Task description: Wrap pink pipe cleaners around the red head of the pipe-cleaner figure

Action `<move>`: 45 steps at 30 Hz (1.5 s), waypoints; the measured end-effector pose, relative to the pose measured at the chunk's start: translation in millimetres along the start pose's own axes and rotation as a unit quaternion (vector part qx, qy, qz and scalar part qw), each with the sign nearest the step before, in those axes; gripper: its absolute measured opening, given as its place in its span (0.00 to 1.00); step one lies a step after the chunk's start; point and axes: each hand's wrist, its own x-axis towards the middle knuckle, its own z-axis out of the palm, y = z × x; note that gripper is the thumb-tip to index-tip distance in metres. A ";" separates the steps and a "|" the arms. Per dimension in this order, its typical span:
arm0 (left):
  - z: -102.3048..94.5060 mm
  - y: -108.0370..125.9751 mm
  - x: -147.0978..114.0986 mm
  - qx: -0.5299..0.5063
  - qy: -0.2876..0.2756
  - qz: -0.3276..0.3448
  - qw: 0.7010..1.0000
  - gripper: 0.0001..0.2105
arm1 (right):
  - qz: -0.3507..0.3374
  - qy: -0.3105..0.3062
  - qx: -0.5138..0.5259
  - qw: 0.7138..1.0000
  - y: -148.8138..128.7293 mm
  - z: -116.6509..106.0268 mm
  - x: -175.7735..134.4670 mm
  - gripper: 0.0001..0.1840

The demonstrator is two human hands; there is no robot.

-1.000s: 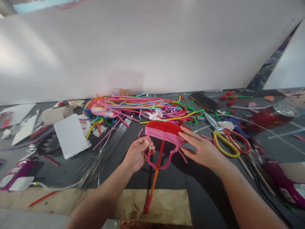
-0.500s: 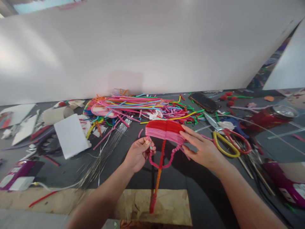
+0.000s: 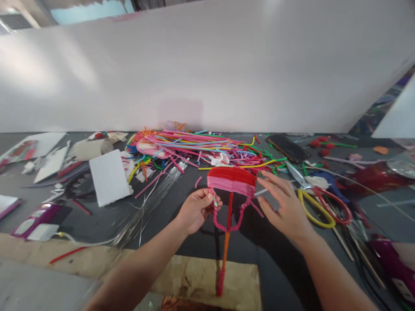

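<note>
A pipe cleaner craft piece (image 3: 231, 178) hangs in front of me, with a red band above a pink one. Below the bands curves a twisted pink loop, and a red and orange stem (image 3: 226, 248) runs down past it. My left hand (image 3: 200, 211) pinches the loop's left end, just under the pink band. My right hand (image 3: 283, 207) is beside the piece's right edge, its fingers apart and holding nothing. A loose pink end sticks out at the lower right of the bands.
Behind the piece lies a heap of pipe cleaners (image 3: 194, 144). Scissors (image 3: 316, 205), a phone (image 3: 288, 147) and a red can (image 3: 376, 179) are at right. At left are a white card (image 3: 109, 178), a cardboard tube (image 3: 94, 149) and thin wires (image 3: 152, 198). A white panel (image 3: 207, 69) stands behind.
My right hand has come away from the piece's right edge and its fingers have spread. My left hand keeps its pinch. The whole view has shifted slightly.
</note>
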 end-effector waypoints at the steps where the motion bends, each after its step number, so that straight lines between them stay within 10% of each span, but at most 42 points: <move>1: -0.2 -1.1 0.4 -0.003 0.002 0.003 1.000 0.12 | 0.019 0.023 0.006 1.000 -6.9 1.3 -0.3 0.14; 14: 1.2 -10.8 -3.4 0.033 -0.025 0.009 0.999 0.11 | 0.082 -0.139 0.163 0.973 -62.5 28.4 -18.5 0.13; 33: 5.3 -19.6 -2.5 0.027 -0.019 0.007 0.999 0.11 | 0.049 -0.161 0.133 0.977 -64.7 34.3 -18.4 0.13; 45: 6.4 -18.5 -6.4 0.032 -0.062 0.007 0.998 0.10 | -0.030 -0.065 -0.044 0.996 -55.6 32.4 -17.1 0.10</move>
